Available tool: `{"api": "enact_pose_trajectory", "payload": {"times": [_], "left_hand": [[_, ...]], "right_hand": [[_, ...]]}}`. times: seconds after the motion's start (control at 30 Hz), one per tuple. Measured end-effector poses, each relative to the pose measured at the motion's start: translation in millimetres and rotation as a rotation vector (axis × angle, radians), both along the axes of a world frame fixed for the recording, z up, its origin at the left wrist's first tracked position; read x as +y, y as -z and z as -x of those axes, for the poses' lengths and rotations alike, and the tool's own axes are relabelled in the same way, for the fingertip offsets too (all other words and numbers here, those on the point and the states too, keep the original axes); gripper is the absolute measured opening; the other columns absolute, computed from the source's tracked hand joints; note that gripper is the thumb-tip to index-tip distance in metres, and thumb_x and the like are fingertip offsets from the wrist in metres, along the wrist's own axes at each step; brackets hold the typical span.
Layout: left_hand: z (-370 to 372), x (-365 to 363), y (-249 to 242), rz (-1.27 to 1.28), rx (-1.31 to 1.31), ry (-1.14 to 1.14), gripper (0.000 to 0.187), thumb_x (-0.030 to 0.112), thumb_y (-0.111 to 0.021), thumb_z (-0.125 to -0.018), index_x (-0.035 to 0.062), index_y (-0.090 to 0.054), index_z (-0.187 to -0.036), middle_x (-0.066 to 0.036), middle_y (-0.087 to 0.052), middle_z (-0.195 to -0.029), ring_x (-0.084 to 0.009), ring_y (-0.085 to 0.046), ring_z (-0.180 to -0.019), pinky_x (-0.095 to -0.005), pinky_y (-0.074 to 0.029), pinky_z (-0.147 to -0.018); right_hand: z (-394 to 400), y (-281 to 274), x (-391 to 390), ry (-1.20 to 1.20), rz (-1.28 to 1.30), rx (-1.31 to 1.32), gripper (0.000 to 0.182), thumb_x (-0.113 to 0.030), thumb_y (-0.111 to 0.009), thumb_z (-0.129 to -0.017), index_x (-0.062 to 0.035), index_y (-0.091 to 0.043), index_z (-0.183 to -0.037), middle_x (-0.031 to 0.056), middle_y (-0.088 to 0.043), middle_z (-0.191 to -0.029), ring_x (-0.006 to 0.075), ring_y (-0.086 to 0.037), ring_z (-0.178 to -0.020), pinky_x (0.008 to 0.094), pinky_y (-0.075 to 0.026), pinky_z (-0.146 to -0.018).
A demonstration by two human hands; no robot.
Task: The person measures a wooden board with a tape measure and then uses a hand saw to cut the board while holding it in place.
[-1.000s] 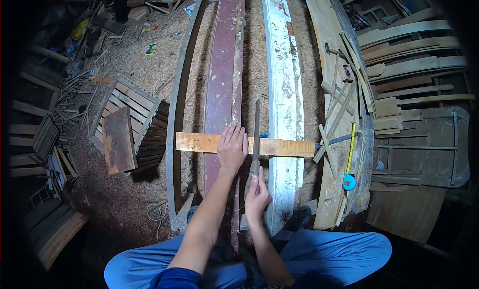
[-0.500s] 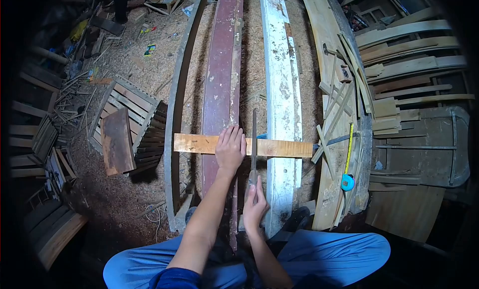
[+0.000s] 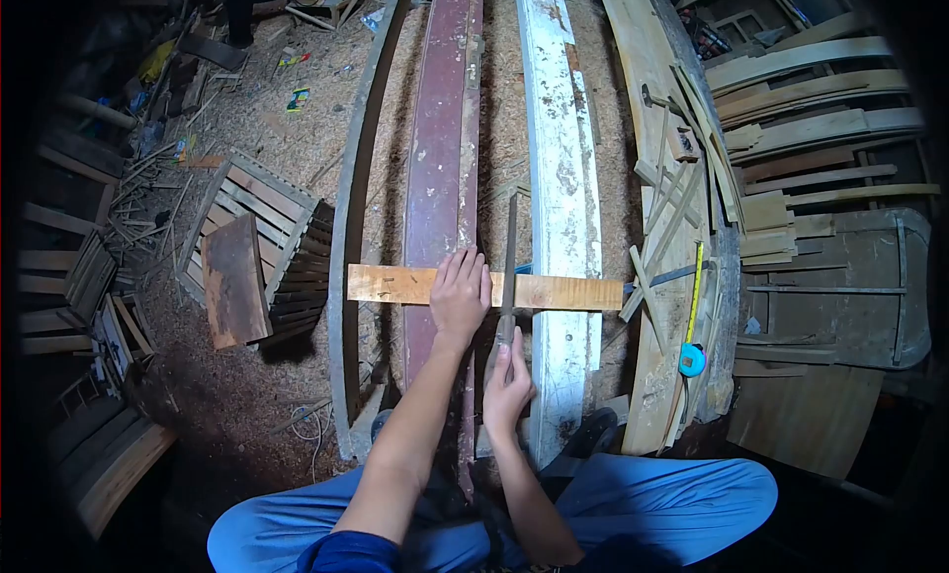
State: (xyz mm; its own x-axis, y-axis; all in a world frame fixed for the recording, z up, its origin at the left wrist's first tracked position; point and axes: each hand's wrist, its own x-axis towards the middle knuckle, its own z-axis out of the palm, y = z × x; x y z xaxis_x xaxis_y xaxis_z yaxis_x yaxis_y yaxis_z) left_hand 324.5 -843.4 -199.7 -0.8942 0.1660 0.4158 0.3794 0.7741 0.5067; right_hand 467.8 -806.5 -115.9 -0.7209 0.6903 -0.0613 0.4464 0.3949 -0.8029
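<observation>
A light wooden board (image 3: 568, 292) lies crosswise over a maroon beam (image 3: 435, 158) and a white, paint-worn beam (image 3: 560, 177). My left hand (image 3: 460, 294) rests flat on the board, fingers stretched forward and close together. Just right of it, a narrow hand saw (image 3: 510, 247) crosses the board, its long blade pointing away from me and seen nearly edge-on. Its handle is in my right hand (image 3: 506, 385), whose fingers are closed below the board's near edge. Part of the grip is hidden by the fingers.
At right, a plank (image 3: 643, 405) bears thin wooden strips, a hammer (image 3: 660, 100) and a blue tape measure (image 3: 692, 359) with its yellow tape drawn out. A slatted wooden piece (image 3: 267, 202) stands at left. Curved boards (image 3: 811, 74) are stacked far right.
The saw and my right hand have shifted; the blade now reaches farther forward past the board. My left hand stays on the board. The whole view has shifted slightly.
</observation>
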Motion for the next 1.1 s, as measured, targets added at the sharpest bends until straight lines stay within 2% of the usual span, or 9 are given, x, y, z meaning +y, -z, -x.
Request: {"api": "enact_pose_trajectory", "payload": {"times": [0.1,0.17,0.23,0.37,0.43,0.53,0.77,0.83,1.1], "left_hand": [[4,0,0,0.004,0.013,0.001,0.024,0.016,-0.066,-0.099,0.0011,-0.078,-0.113,-0.011,-0.076,-0.124,-0.0265,-0.068,-0.122,-0.0431,-0.047,-0.115],[2,1,2,-0.006,-0.002,0.001,0.023,0.016,-0.065,-0.099,0.0016,-0.078,-0.112,-0.011,-0.076,-0.125,-0.0266,-0.068,-0.123,-0.0432,-0.047,-0.115],[2,2,2,-0.009,0.002,0.005,0.023,0.016,-0.066,-0.099,0.0015,-0.078,-0.112,-0.011,-0.076,-0.125,-0.0267,-0.068,-0.123,-0.0433,-0.047,-0.115],[1,0,4,0.0,0.005,0.001,0.026,0.019,-0.065,-0.099,0.0014,-0.078,-0.113,-0.011,-0.075,-0.126,-0.0258,-0.067,-0.123,-0.0418,-0.046,-0.115],[5,0,4,0.004,0.018,-0.006,0.025,0.019,-0.065,-0.099,0.0015,-0.078,-0.113,-0.011,-0.076,-0.126,-0.0259,-0.067,-0.122,-0.0419,-0.046,-0.115],[0,0,3,0.001,0.004,0.001,0.024,0.017,-0.065,-0.099,0.0012,-0.078,-0.113,-0.011,-0.076,-0.125,-0.0265,-0.068,-0.122,-0.0427,-0.047,-0.115],[3,0,6,0.014,0.031,-0.003,0.024,0.018,-0.067,-0.098,0.0018,-0.078,-0.112,-0.011,-0.076,-0.124,-0.026,-0.068,-0.121,-0.0421,-0.046,-0.115],[2,0,3,0.004,0.02,-0.006,0.023,0.017,-0.067,-0.098,0.0016,-0.078,-0.112,-0.011,-0.076,-0.124,-0.0263,-0.068,-0.121,-0.0427,-0.047,-0.115],[4,0,0,-0.034,0.012,-0.012,0.023,0.015,-0.066,-0.098,0.001,-0.078,-0.112,-0.012,-0.077,-0.123,-0.0268,-0.069,-0.121,-0.0433,-0.048,-0.114]], "right_hand": [[-23,-7,-1,-0.031,0.023,-0.09,0.041,-0.018,-0.058,-0.109,-0.0009,-0.062,-0.146,0.0293,-0.069,-0.131,0.0356,-0.076,-0.109,0.0425,-0.056,-0.093],[-26,-7,0,-0.034,-0.003,-0.08,0.041,-0.018,-0.058,-0.109,-0.0004,-0.062,-0.146,0.0301,-0.072,-0.124,0.0359,-0.077,-0.104,0.0427,-0.056,-0.091],[-9,-1,4,-0.067,-0.131,0.087,0.04,-0.019,-0.058,-0.11,0.0007,-0.063,-0.145,0.0303,-0.073,-0.121,0.0354,-0.077,-0.101,0.0426,-0.056,-0.089],[12,-11,5,-0.02,0.065,-0.039,0.041,-0.018,-0.055,-0.111,0.0025,-0.06,-0.146,0.0295,-0.067,-0.135,0.0362,-0.071,-0.121,0.0414,-0.055,-0.097],[-14,-3,-2,-0.049,-0.026,0.052,0.041,-0.018,-0.055,-0.111,0.0018,-0.061,-0.146,0.0268,-0.069,-0.132,0.0363,-0.075,-0.111,0.0426,-0.056,-0.093],[-24,-9,2,-0.058,-0.037,-0.042,0.042,-0.018,-0.055,-0.111,0.0021,-0.059,-0.147,0.027,-0.069,-0.133,0.0366,-0.075,-0.111,0.0427,-0.056,-0.093],[-14,7,3,-0.04,-0.016,0.071,0.041,-0.019,-0.056,-0.11,0.0003,-0.061,-0.146,0.0269,-0.069,-0.133,0.038,-0.075,-0.11,0.0434,-0.056,-0.094],[-27,-6,1,-0.044,-0.001,-0.08,0.041,-0.019,-0.056,-0.11,0.0012,-0.06,-0.146,0.0277,-0.069,-0.133,0.0384,-0.073,-0.114,0.0441,-0.055,-0.096],[-7,-4,4,-0.042,0.016,-0.011,0.041,-0.017,-0.056,-0.11,0.0002,-0.061,-0.146,0.0294,-0.07,-0.129,0.038,-0.074,-0.114,0.0445,-0.056,-0.093]]}}
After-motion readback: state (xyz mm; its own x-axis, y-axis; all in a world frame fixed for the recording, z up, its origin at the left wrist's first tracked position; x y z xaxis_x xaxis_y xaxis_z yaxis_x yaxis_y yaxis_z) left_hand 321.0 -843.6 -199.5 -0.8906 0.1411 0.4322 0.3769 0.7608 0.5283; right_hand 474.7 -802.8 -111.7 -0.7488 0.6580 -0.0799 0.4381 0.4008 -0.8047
